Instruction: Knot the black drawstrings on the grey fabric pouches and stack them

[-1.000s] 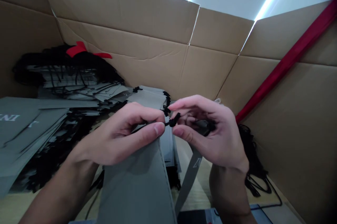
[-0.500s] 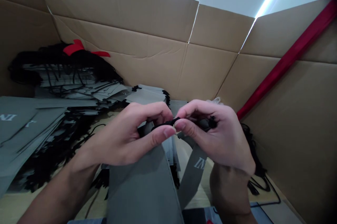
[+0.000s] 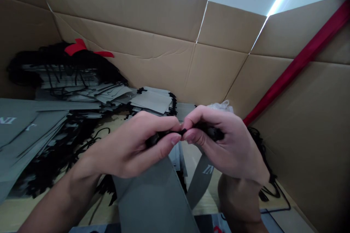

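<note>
Both hands meet near the middle of the head view. My left hand (image 3: 139, 145) pinches a black cord (image 3: 183, 131) between thumb and forefinger. Fingertips of my right hand (image 3: 224, 138) close on the same cord from the other side, almost touching the left ones. Below my left hand hangs a large grey card piece (image 3: 154, 198). A narrower grey strip with pale lettering (image 3: 201, 180) hangs under my right hand. More black material is partly hidden inside the right palm.
Grey pieces with black cords lie stacked at the left (image 3: 30, 123), with a bigger cord-topped pile (image 3: 73, 76) behind. Another stack (image 3: 153, 101) stands beyond my hands. Cardboard walls (image 3: 164, 69) surround the table. A red band (image 3: 295, 63) slants down the right wall; black cords (image 3: 273, 189) lie below.
Both hands have dropped slightly, and their fingertips pinch closer together over the cord, showing less of it. The large grey piece has shifted a little to the right.
</note>
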Demonstrator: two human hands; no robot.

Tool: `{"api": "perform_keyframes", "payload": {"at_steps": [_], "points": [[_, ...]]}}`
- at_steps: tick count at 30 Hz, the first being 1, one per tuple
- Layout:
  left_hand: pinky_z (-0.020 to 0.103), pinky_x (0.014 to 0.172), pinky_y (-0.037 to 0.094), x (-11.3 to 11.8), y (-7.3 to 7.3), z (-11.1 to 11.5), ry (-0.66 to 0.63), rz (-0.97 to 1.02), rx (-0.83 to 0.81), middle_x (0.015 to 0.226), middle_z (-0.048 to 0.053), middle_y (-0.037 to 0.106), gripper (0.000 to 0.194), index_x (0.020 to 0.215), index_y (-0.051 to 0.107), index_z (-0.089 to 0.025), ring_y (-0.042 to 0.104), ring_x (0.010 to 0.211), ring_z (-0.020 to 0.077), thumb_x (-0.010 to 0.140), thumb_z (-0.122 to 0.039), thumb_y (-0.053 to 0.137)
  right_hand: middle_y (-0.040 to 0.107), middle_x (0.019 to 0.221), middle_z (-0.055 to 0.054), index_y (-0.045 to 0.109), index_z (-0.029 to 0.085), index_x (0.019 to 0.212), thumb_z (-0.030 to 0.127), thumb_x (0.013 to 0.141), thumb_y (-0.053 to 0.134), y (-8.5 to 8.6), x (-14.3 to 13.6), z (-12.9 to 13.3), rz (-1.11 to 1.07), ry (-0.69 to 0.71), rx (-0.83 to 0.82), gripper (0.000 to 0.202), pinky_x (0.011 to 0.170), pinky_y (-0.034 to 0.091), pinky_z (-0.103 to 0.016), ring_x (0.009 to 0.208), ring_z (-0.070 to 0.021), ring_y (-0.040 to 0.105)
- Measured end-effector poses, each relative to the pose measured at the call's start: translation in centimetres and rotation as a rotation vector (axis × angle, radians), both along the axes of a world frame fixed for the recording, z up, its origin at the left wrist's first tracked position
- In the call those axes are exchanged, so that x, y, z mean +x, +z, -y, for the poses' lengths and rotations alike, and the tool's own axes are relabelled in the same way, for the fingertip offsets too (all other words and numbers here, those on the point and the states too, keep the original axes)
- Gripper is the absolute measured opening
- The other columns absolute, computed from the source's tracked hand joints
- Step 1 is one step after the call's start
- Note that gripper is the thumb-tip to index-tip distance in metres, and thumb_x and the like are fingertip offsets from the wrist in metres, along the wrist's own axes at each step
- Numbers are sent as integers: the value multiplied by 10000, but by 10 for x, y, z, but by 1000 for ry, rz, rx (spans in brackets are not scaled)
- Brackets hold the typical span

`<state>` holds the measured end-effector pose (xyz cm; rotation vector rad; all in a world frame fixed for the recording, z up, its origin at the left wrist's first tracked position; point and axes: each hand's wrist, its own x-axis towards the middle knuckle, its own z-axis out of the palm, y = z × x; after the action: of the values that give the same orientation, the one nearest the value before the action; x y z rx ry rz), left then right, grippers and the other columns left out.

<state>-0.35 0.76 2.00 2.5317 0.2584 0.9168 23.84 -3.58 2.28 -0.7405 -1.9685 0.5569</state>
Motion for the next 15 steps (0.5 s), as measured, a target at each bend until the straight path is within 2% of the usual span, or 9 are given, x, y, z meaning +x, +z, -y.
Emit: {"api": "perform_keyframes", "payload": {"at_steps": [2,4,7,10,13,15], "points": [[221,530,348,-3,0,-1,-11,-14,-45,704,-82,462,210,965,644,-175,385,585,80,1141,-185,529,778,951,9,784,218,1132,214,960,938,-2,0,-2,-24,45,46,231,674,549,-224,778,-115,680],[214,563,391,-5,-1,-3,-28,-11,-69,752,-66,553,212,980,654,-180,464,624,81,1156,-216,542,811,1028,-13,796,236,1202,197,956,936,-5,-1,-5,-49,80,102,286,685,577,-249,813,-136,720],[209,595,419,-5,-1,-6,-24,-2,-61,787,-54,618,216,1003,684,-182,523,656,82,1166,-235,554,811,928,11,815,239,1058,155,967,912,-7,-4,-6,-60,42,205,157,693,575,-265,774,-129,710],[225,576,401,-5,-1,-6,45,-46,-47,744,-58,609,233,977,697,-181,514,629,87,1155,-308,616,793,870,40,793,233,970,113,942,928,-6,-3,-4,-85,-45,224,182,704,555,-245,762,-106,686],[231,572,403,-5,-2,-6,53,-72,-50,713,-54,608,289,927,689,-180,521,613,92,1163,-313,589,779,892,44,801,225,1009,148,910,971,-3,1,-3,-54,-70,202,211,655,509,-222,742,-83,644],[225,559,393,-4,-3,-6,10,-68,-72,705,-56,586,317,919,681,-183,506,599,89,1178,-288,533,800,948,29,823,209,1096,202,872,1015,-3,4,-5,-25,7,196,295,655,513,-215,763,-83,659]]}}
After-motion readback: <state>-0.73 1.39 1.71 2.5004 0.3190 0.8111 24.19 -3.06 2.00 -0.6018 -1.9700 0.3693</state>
